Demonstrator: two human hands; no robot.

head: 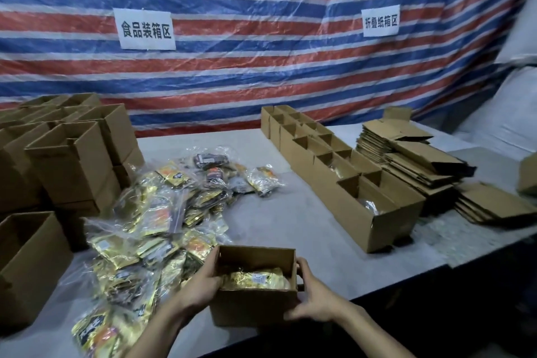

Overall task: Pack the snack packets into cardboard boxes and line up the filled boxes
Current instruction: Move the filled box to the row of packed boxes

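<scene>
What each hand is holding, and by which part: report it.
Both hands hold one open cardboard box with snack packets inside: the left hand grips its left end wall, the right hand its right end wall.

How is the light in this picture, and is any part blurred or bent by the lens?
In the head view the light is dim: the striped tarp is brightest, the table darkens toward its near edge. The snack packets show glare. The wide lens bows the tarp's stripes. The cardboard box looks slightly soft.

hands (200, 285) 2 | wall signs (144, 29) 2 | held box (252, 308) 1 | packets (151, 221) uncountable
</scene>
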